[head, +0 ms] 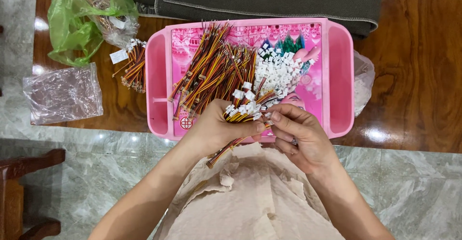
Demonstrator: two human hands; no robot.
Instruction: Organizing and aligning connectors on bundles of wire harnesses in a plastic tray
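Wires point(240, 112) bundled tight in my left hand point(216, 129); right hand point(298, 134) pinches one wire end, next needing a white plug point(281, 71) from beyond the grip.

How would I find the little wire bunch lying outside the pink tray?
Start at the pink tray on the wooden table. Look just left of it, below the green bag. That small wire bundle alone carries a white paper tag.

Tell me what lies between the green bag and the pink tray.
In the head view, a small bundle of wires with a white tag lies on the wooden table between the green bag and the pink tray.
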